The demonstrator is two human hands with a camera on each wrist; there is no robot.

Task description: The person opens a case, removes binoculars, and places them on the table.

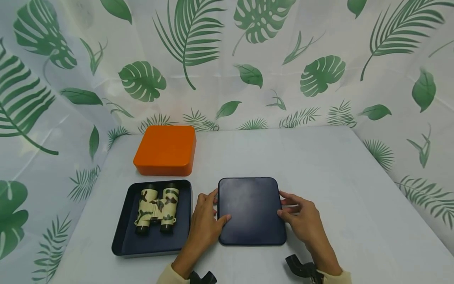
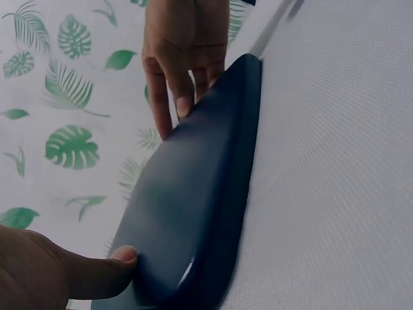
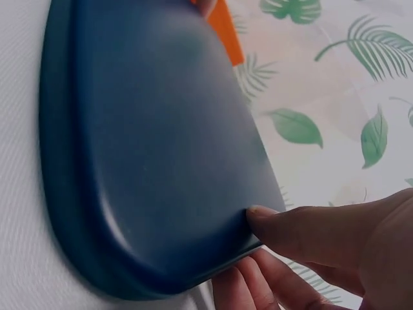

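Note:
A dark blue rectangular lid (image 1: 252,213) with rounded corners lies flat side up on the white table, its short side wall showing in the left wrist view. My left hand (image 1: 205,223) holds its left edge, thumb on top and fingers along the side. At the opposite edge, my right hand (image 1: 305,221) grips it the same way; in the right wrist view the thumb (image 3: 284,223) presses on the top near a corner, with the fingers lower at the side. Left of my left hand stands a dark blue open tray (image 1: 127,244) holding camouflage-patterned binoculars (image 1: 157,209).
Behind the tray sits an orange box (image 1: 166,152) with rounded corners. The white table (image 1: 337,177) extends to the right of the lid. A leaf-printed curtain (image 1: 213,83) hangs along the back and both sides.

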